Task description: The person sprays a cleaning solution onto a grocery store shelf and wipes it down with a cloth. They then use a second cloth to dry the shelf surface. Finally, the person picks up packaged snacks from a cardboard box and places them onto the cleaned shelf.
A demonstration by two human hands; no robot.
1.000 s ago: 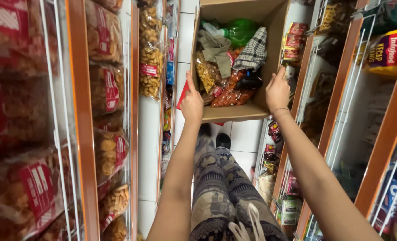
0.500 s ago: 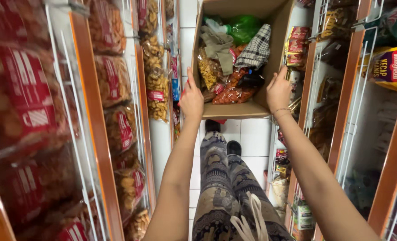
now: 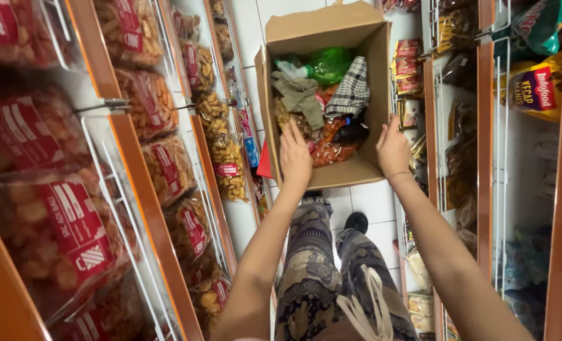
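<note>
Head view: a brown cardboard box [image 3: 331, 95] stands open on the tiled floor [image 3: 369, 202] between two orange-framed wire racks. The left hand [image 3: 295, 158] lies flat on the box's near left wall, grip spread. The right hand [image 3: 392, 148] presses its near right corner, fingers loosely open. Inside lie crinkly clear snack bags [image 3: 328, 148], a checked cloth [image 3: 350, 95] and a green bag [image 3: 331, 63]. Red-labelled cracker packs [image 3: 72, 221] fill the left rack.

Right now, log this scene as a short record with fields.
place: narrow shop aisle, white tiled floor
left hand: inside the cardboard box, fingers on the snack packets
right hand: on the box's right wall
box contents: green bag, checked cloth, olive cloth, snack packets
left racks: bagged snacks with red labels
right racks: mixed packets
</note>
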